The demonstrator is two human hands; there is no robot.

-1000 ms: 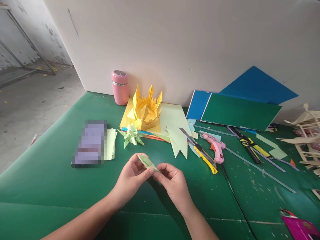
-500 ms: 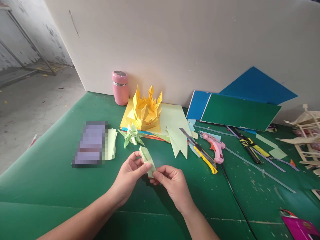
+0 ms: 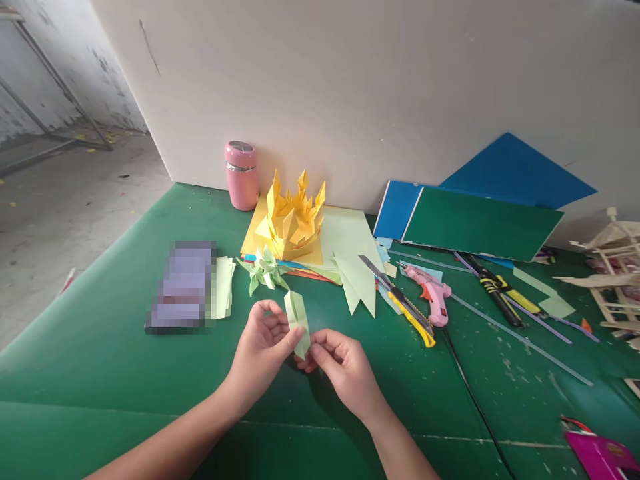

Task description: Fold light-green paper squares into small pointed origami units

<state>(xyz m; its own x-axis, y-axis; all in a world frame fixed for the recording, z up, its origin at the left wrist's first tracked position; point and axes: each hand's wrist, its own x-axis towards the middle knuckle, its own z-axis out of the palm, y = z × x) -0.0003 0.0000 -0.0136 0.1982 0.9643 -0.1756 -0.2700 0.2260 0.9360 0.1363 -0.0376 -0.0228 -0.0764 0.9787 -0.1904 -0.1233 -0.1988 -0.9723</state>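
A narrow folded piece of pale green paper (image 3: 297,313) stands nearly upright in front of me, a crease running along its length. My left hand (image 3: 267,343) pinches it from the left, thumb across its lower half and fingers behind. At its lower right edge, my right hand (image 3: 343,370) has thumb and fingers closed together on the paper; the exact contact is partly hidden. Just beyond lie light green folded paper pieces with pointed petals (image 3: 265,270). A yellow folded-paper crown (image 3: 293,227) sits behind them on coloured sheets.
On the green table (image 3: 125,380), a pixelated dark item (image 3: 185,287) lies left beside green paper slips (image 3: 223,290). A pink flask (image 3: 241,177) stands behind. Rightward are a yellow utility knife (image 3: 413,320), pink glue gun (image 3: 435,297) with its cord, and leaning blue and green boards (image 3: 485,223).
The folded paper has turned more upright and its top has shifted slightly right. My left fingers have opened out a little behind it, while the right hand stays close to the lower edge.
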